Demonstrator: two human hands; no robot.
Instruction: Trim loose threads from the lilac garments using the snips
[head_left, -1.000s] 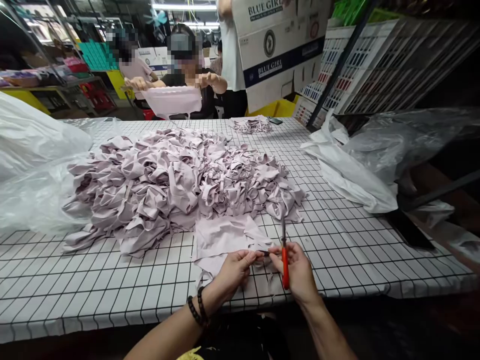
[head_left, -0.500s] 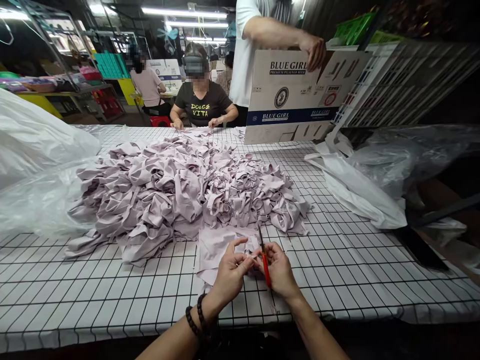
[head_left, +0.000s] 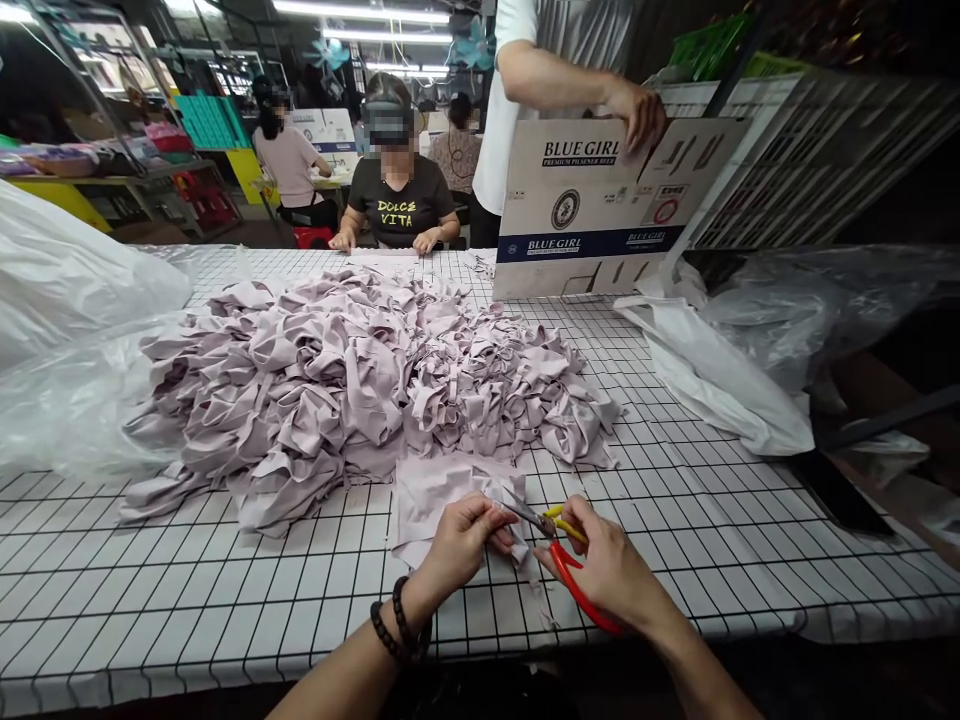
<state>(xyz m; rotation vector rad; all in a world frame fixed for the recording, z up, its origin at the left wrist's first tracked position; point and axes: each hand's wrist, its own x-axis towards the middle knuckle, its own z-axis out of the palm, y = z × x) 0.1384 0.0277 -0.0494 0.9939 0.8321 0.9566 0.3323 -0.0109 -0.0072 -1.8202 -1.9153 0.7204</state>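
My right hand (head_left: 604, 565) grips a pair of scissors (head_left: 574, 585) with one red and one yellow handle. Their blades point left, and the tips reach the fingers of my left hand (head_left: 466, 540). Those fingers pinch the edge of a pale mauve fabric piece (head_left: 450, 490) that lies fairly flat on the table in front of me. A strip of the fabric hangs down between the two hands. Just beyond it rises a large heap of the same mauve fabric (head_left: 322, 380), crumpled together.
A grid-patterned cloth covers the table (head_left: 675, 540). Clear plastic bags (head_left: 82, 330) lie at left, a white bag (head_left: 720, 370) and a dark phone-like slab (head_left: 840, 490) at right. Across the table, one person (head_left: 405, 200) sits with fabric; another holds a cardboard box (head_left: 585, 210).
The scissors have swung from pointing away from me to pointing left, with the yellow handle now showing. My right hand has shifted right and lower. My left fingers have closed into a pinch.
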